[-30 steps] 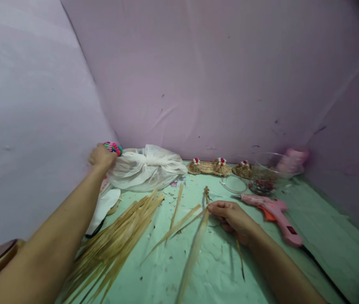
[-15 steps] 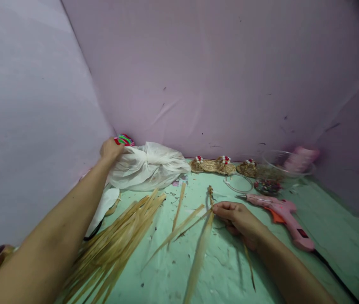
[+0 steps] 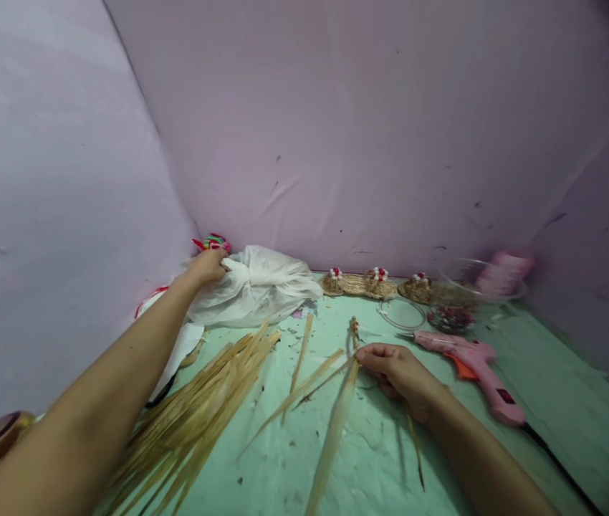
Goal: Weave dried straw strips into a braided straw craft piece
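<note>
My right hand (image 3: 397, 373) pinches a short braid of dried straw (image 3: 355, 333) between thumb and fingertips. From below the pinch a wide pale strip (image 3: 332, 437) hangs toward me, and thinner ends stick out to the left. My left hand (image 3: 209, 266) reaches to the far left corner, its fingers closed on the gathered left end of a white plastic bag (image 3: 266, 283). Just behind that hand lies a bundle of red and green material (image 3: 214, 242). A heap of loose dried straw strips (image 3: 202, 416) lies between my arms, with a few single strips (image 3: 304, 351) beside it.
A pink glue gun (image 3: 476, 362) lies at the right, its black cord (image 3: 557, 459) running toward me. Along the back wall are woven straw pieces with red and white beads (image 3: 361, 284), a wire ring (image 3: 402, 313), a small dish of beads (image 3: 451, 319) and a clear tub (image 3: 455, 276) near a pink spool (image 3: 506, 274).
My left hand has moved right and slightly down, from beside the red and green bundle onto the bag's end. The right hand keeps its pinch on the braid.
</note>
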Demonstrator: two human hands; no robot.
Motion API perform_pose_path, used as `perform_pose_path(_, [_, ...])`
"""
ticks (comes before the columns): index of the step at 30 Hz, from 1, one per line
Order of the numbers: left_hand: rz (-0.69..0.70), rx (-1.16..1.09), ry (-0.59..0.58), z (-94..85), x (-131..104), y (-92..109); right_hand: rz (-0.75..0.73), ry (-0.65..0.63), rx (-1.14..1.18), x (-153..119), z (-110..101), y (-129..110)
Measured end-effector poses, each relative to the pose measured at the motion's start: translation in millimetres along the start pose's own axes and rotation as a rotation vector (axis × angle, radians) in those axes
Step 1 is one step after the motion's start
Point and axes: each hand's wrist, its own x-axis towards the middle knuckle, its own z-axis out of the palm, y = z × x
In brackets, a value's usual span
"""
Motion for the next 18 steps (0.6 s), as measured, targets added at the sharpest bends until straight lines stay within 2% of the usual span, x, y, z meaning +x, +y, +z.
perform_pose_path(3, [-0.09,0.015,0.144,1.0,-12,6,-0.004,-0.003,0.009,1,0,0])
perform_pose_path(8, [-0.31,0.025,0.548,-3.6,-32,23,-0.006,0.013,0.037,4,1,2])
perform_pose_path(11, [-0.385,-0.09,0.809,-3.4,-28,34,-0.008,0.019,0.037,3,1,2])
perform_pose_path(12, [-0.389,-0.146,0.86,-2.6,-24,37,-0.012,0.019,0.033,3,1,2])
perform_pose_path(14, [-0.379,-0.233,0.857,-1.0,-11,41,-0.022,0.02,0.028,2,1,1])
perform_pose_path(18, [-0.382,-0.286,0.75,-0.1,23,49,-0.021,0.034,0.018,3,0,1])
